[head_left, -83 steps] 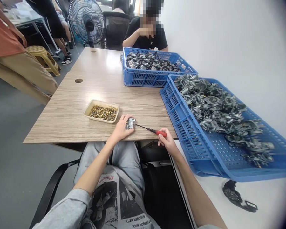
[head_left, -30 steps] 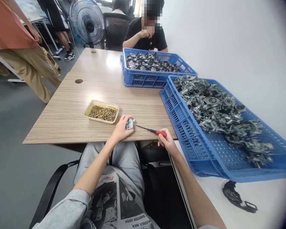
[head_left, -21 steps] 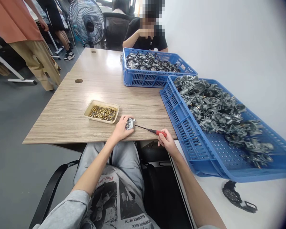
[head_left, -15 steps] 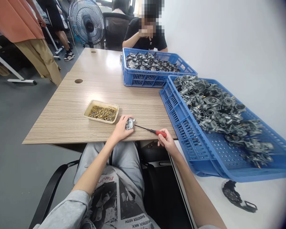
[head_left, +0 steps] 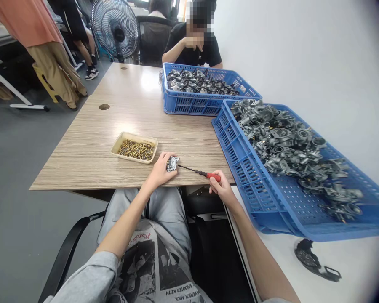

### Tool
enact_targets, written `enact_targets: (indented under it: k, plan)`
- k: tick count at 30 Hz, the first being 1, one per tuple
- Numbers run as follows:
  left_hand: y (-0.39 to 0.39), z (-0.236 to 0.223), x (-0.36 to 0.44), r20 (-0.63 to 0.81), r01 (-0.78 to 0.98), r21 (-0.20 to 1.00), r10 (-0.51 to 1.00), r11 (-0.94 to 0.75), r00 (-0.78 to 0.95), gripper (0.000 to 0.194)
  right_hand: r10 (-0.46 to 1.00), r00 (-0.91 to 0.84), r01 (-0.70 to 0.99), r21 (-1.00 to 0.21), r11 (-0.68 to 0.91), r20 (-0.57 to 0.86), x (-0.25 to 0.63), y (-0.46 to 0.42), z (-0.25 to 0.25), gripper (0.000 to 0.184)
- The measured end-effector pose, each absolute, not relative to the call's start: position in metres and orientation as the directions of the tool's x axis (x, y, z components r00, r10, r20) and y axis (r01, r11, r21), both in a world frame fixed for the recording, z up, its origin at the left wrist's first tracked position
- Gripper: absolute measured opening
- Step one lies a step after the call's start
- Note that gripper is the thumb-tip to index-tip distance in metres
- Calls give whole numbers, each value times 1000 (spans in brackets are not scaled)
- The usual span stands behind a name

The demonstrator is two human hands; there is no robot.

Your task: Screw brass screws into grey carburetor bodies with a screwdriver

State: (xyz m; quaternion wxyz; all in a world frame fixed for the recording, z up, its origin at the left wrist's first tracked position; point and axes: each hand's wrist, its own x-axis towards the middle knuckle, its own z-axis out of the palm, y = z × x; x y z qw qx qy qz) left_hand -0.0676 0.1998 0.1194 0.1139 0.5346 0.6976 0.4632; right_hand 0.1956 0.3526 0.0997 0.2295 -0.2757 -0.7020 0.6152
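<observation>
Gripping part [head_left: 172, 164] and driver [head_left: 205, 174] at the desk [head_left: 82, 143]

At left, a cream tray [head_left: 126, 157] of brass-coloured pieces [head_left: 135, 149]. Just right of it, clasping the part, silvery grey and rounded, brass-coloured at its left, with the left hand [head_left: 159, 171], fingers on the far side, thumb near. Found between the two hands, against the left only: that part. At its right, too fine to tell whether touching: the driver's dark tip. Pinching the red handle with the right hand [head_left: 220, 185], fingers curled. Farther right, a blue crate [head_left: 292, 191] of grey metal pieces [head_left: 281, 134].
</observation>
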Motion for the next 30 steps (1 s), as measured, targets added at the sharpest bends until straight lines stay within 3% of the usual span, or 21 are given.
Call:
enact_targets:
  k: [30]
  plan:
    - [200, 117, -68, 348, 640, 768, 848, -14, -400, 53, 647, -763, 86, -989, 122, 13, 196, 356, 94, 33]
